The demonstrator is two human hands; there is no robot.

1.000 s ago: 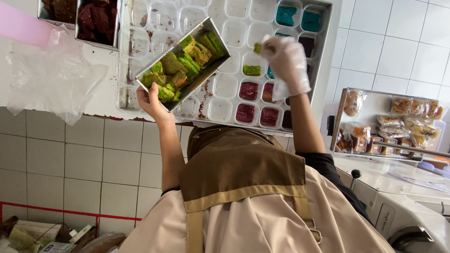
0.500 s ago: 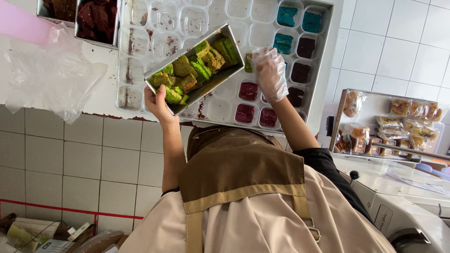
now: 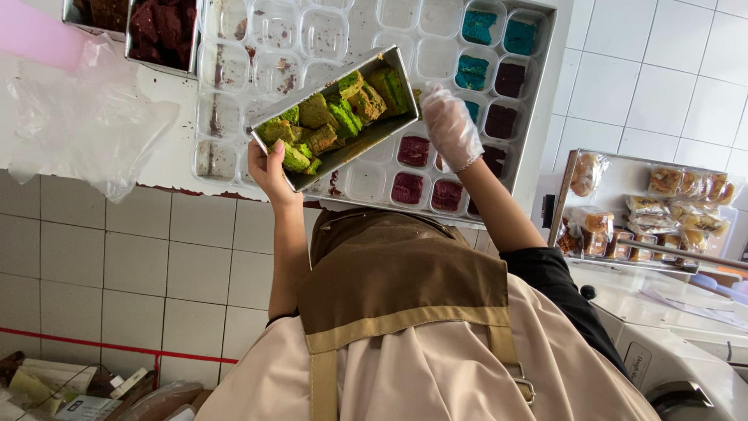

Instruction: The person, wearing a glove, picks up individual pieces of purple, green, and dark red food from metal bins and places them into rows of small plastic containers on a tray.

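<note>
A crumpled clear plastic bag lies on the white desk at far left, near a metal tin of dark red cake pieces. The left hand — bare — grips the end of a long metal loaf tin packed with green cake slices, holding it tilted above a clear tray of small cups. The gloved right hand — fingers loosely curled, holding nothing visible — hangs just beside the tin's far end, over red-filled cups.
</note>
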